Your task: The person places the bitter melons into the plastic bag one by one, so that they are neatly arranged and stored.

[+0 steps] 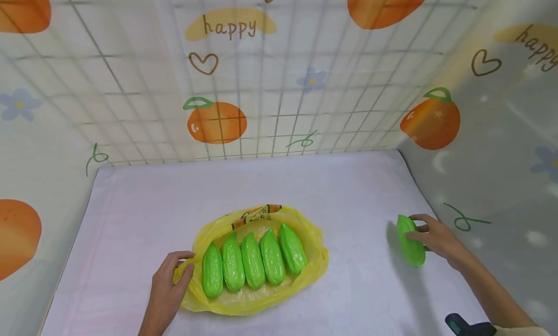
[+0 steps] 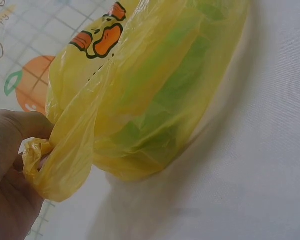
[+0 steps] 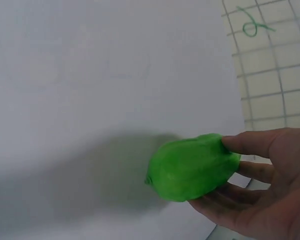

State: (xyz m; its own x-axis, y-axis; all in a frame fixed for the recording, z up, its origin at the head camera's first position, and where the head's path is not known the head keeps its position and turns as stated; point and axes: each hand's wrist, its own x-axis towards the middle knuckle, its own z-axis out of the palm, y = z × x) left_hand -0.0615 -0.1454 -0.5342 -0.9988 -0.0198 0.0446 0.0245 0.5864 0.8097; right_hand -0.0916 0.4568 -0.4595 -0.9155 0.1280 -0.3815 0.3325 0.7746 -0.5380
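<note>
A yellow plastic bag (image 1: 248, 308) lies spread wide at its mouth, with several green papayas (image 1: 253, 261) side by side inside it. My left hand (image 1: 167, 285) pinches the bag's left edge; in the left wrist view a bunched, looped bit of the bag (image 2: 65, 175) passes between thumb and fingers. Over the right side of the table, my right hand (image 1: 438, 236) grips another green papaya (image 3: 192, 167) with thumb and fingers around one end. Its shadow falls on the cloth beside it, and the other end points away from the palm.
A white cloth covers the table (image 1: 348, 195). Printed curtains with oranges and grid lines stand behind and at both sides; the right curtain (image 1: 492, 181) is close to my right hand. A dark strap (image 1: 468, 325) shows at my right forearm.
</note>
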